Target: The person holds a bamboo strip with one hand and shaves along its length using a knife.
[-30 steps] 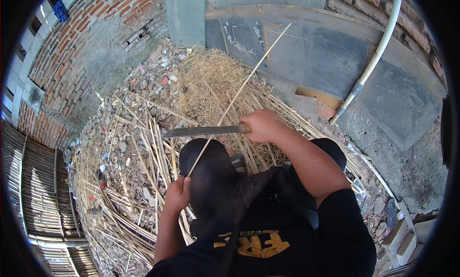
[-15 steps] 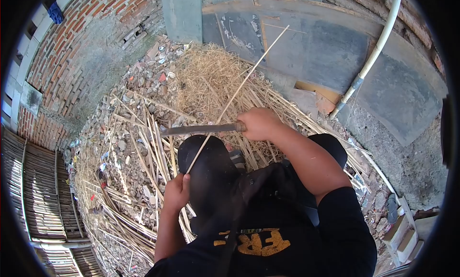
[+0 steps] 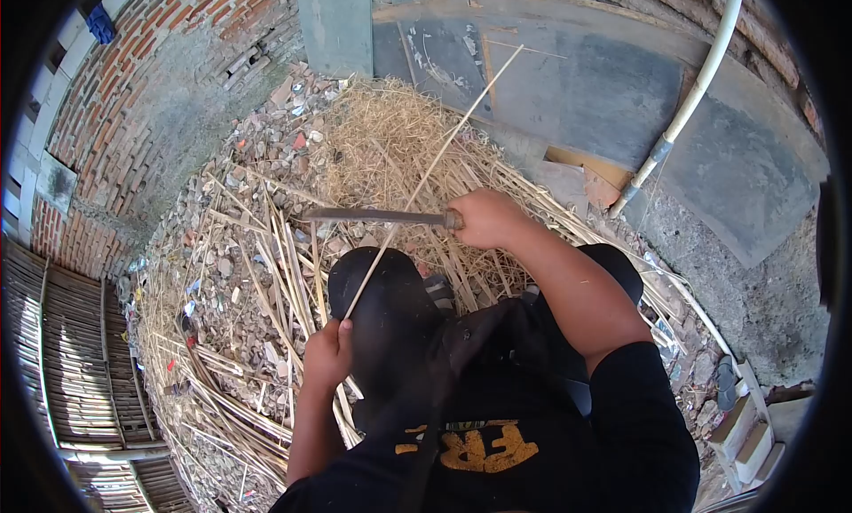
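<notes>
My left hand [image 3: 328,355] is closed around the lower end of a long, thin bamboo strip [image 3: 438,159], which slants up and away to the right across my knee. In my right hand [image 3: 486,218] is the handle of a machete [image 3: 382,216], its blade pointing left. The blade crosses the strip partway along and appears to touch it. Pale shavings [image 3: 382,127] lie heaped on the ground beyond the blade.
Cut bamboo strips [image 3: 235,398] lie over rubble [image 3: 226,264] to the left, and more lie to the right. A brick wall [image 3: 115,131] stands at left, grey panels [image 3: 586,78] at the back. A white pipe [image 3: 697,96] leans at right.
My right hand and the machete have moved a little away from me along the strip. The strip's far end has shifted slightly left; my left hand stays in place.
</notes>
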A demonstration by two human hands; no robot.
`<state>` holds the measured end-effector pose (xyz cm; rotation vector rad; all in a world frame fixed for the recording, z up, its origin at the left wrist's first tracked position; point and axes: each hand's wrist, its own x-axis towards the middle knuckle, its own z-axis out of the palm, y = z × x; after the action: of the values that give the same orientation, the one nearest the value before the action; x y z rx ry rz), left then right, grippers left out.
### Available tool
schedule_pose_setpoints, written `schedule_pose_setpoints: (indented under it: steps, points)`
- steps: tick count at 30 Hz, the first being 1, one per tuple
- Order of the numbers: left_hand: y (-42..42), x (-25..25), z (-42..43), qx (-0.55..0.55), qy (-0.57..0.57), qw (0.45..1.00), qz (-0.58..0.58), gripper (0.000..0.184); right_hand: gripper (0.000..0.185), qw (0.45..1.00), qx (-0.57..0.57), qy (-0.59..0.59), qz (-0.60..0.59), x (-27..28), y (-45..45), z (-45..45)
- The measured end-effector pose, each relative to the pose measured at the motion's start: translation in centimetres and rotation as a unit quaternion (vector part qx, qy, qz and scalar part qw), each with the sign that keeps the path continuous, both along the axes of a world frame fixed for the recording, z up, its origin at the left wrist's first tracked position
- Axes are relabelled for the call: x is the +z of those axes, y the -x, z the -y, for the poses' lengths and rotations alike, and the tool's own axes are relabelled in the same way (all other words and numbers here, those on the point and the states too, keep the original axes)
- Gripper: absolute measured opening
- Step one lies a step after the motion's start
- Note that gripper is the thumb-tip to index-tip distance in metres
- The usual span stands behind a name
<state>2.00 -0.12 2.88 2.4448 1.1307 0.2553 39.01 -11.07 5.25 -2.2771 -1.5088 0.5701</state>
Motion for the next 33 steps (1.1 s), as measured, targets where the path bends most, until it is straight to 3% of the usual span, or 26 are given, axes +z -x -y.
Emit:
schedule_pose_setpoints:
  steps: [3,6,9,12,18,21,30,33]
  points:
    - [0.1,-0.1,0.0,-0.008,-0.007,1.0,-0.002,0.047,0.032,0.996,0.058,0.006,0.062,0.1,0.8,-0.3]
    - [0.1,-0.5,0.0,0.0,-0.006,1.0,0.009,0.047,0.027,0.998,0.039,0.024,-0.044,-0.8,-1.1,-1.4]
    - [0.2,-0.3,-0.3,0.0,-0.012,1.0,0.005,0.046,0.026,0.998,0.039,0.001,-0.057,-1.7,-0.8,-1.8]
    - [0.5,-0.5,-0.2,0.002,-0.007,1.0,0.014,0.046,0.025,0.998,0.014,-0.034,-0.043,-1.2,0.6,-1.3]
    - [-0.1,-0.8,-0.1,-0.01,-0.038,0.999,0.005,0.044,0.027,0.995,0.074,-0.002,0.063,0.2,2.2,-0.6]
    - [-0.5,-0.5,0.1,0.004,-0.037,0.999,-0.004,0.044,0.026,0.998,0.054,0.026,-0.016,-0.6,1.0,-1.5]
    - [-0.1,1.0,1.1,-0.005,-0.033,0.999,-0.004,0.045,0.025,0.993,0.093,-0.018,0.07,-0.1,2.5,-1.0]
    - [-1.2,0.7,1.4,-0.01,-0.028,1.0,-0.005,0.046,0.025,0.997,0.075,0.009,0.017,0.1,2.0,-0.6]
